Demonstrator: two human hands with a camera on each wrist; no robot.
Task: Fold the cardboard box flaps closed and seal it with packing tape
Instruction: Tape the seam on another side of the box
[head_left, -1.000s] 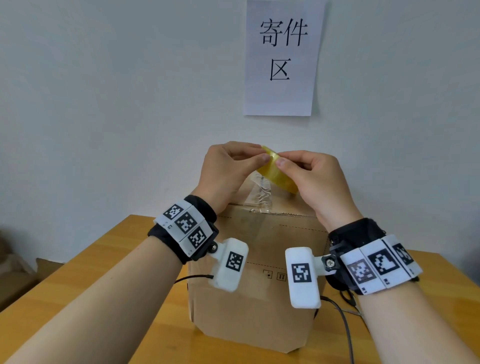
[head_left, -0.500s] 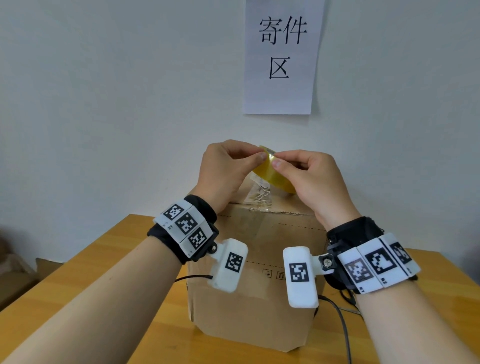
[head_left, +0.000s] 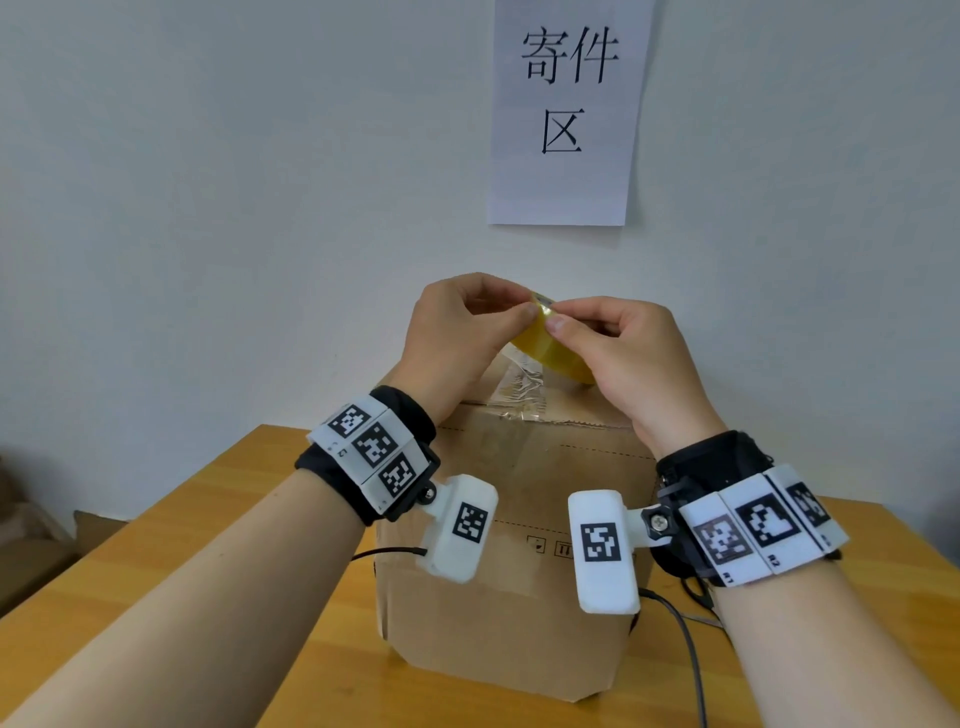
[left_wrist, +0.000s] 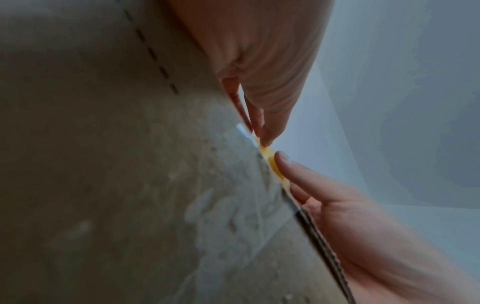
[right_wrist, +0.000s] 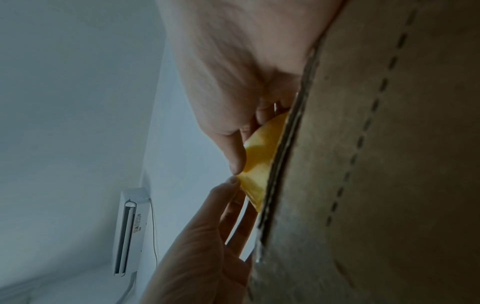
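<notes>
Both hands (head_left: 540, 338) pinch a glossy yellow tape roll (head_left: 553, 356) above corrugated box (head_left: 514, 597).

Pale wall (head_left: 208, 208), paper sign (head_left: 569, 111), wooden table (head_left: 218, 545), wall-mounted white unit (right_wrist: 131, 234)

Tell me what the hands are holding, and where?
Both hold the yellow tape roll above the cardboard box. The right hand grips its side; the left hand pinches its top edge.
</notes>
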